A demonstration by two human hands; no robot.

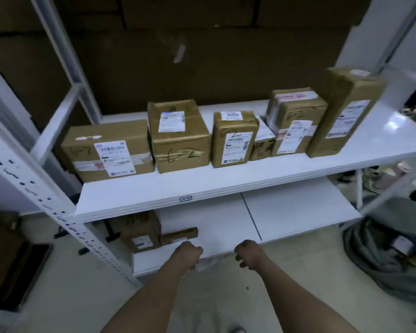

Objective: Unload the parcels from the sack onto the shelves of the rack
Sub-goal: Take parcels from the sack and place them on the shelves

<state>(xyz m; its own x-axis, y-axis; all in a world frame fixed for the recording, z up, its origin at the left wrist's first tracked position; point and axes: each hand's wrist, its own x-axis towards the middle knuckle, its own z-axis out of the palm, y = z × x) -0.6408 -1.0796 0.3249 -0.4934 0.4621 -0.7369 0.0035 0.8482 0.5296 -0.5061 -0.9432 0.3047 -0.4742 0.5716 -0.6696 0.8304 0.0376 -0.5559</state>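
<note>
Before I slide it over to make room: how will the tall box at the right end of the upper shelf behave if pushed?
The tall cardboard box stands on end and leans left, so a push high up could tip it; push it low. Its taped cardboard looks stiff, so it should hold its shape. The white shelf looks smooth, so it will probably slide easily. Its weight cannot be told.

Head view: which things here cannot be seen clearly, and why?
- left hand and right hand: fingers curl away from the camera; any hold is hidden.
- lower shelf: back covered by the upper shelf.
- parcel labels: print blurred, too small.
- grey sack: cut by the right edge.
</note>
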